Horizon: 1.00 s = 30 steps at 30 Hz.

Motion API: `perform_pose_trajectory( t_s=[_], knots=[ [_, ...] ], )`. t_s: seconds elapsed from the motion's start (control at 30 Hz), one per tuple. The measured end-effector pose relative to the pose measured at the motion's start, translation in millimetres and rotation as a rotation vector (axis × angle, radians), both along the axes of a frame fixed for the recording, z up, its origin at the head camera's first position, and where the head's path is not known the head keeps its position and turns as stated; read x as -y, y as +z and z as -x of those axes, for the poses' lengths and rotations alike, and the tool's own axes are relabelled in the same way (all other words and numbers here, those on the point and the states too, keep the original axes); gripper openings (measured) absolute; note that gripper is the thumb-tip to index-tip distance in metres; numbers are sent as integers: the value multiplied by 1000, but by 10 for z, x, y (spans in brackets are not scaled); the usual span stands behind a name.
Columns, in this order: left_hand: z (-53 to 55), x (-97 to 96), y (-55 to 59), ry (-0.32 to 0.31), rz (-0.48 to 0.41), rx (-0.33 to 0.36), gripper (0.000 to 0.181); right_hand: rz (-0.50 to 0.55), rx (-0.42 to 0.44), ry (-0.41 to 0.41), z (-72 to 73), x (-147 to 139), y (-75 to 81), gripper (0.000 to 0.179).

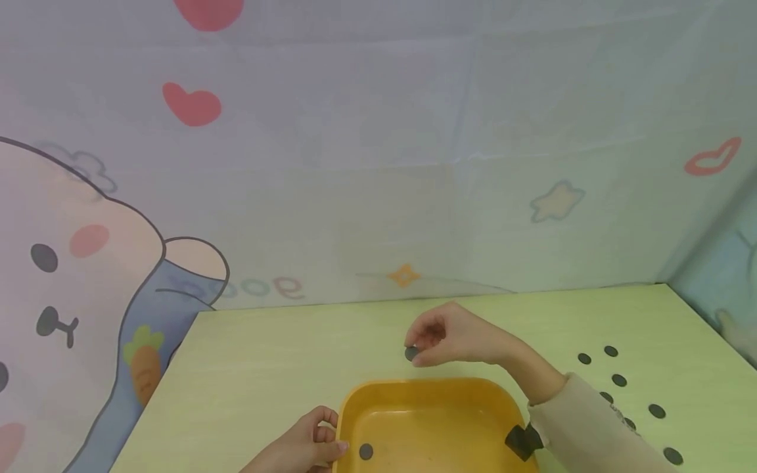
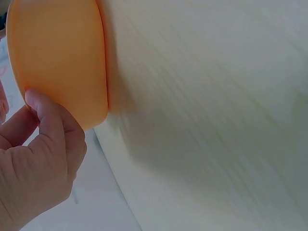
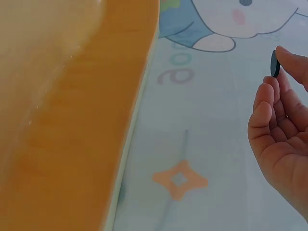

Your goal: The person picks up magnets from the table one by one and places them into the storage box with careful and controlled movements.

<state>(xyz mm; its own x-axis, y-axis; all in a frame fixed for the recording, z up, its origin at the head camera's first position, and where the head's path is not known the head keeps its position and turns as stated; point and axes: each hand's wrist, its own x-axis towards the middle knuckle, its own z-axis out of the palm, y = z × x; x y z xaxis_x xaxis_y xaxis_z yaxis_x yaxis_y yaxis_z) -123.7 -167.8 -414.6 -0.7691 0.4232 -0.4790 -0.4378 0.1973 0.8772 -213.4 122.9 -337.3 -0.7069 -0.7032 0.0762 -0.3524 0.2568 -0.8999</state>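
A small dark disc (image 1: 411, 353) is pinched between thumb and finger of my right hand (image 1: 452, 336), above the table just beyond the far rim of a yellow tray (image 1: 426, 390). In the right wrist view the disc (image 3: 275, 64) is seen nearly edge-on at the fingertips. My left hand (image 1: 304, 443) grips the tray's left rim; the left wrist view shows thumb and fingers on the wall of the tray (image 2: 62, 57). Inside the tray, near its left side, lies another dark disc (image 1: 366, 451). The tray's near edge is cut off.
Several dark discs (image 1: 619, 380) lie scattered on the right of the light green table (image 1: 266, 368), some partly behind the right sleeve (image 1: 591, 427). A black strap piece (image 1: 520, 442) shows at that cuff. Behind the table hangs a printed cloth (image 1: 367, 164).
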Motion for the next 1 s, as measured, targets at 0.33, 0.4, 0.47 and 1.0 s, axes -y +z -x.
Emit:
perform_pose_trajectory(
  t_s=[0.33,0.4,0.47,1.0],
  knots=[
    [8,-20,-4,-9,-23,4,29,2,-9,41,1,188,-52,18],
    [9,-26,-2,-12,-23,3,29,-5,-11,42,0,210,-63,18],
    [7,-30,1,-14,-23,5,28,-9,-12,49,-3,234,-75,18],
    [-1,-18,23,3,-27,-4,32,-5,-35,133,25,332,-118,17]
  ],
)
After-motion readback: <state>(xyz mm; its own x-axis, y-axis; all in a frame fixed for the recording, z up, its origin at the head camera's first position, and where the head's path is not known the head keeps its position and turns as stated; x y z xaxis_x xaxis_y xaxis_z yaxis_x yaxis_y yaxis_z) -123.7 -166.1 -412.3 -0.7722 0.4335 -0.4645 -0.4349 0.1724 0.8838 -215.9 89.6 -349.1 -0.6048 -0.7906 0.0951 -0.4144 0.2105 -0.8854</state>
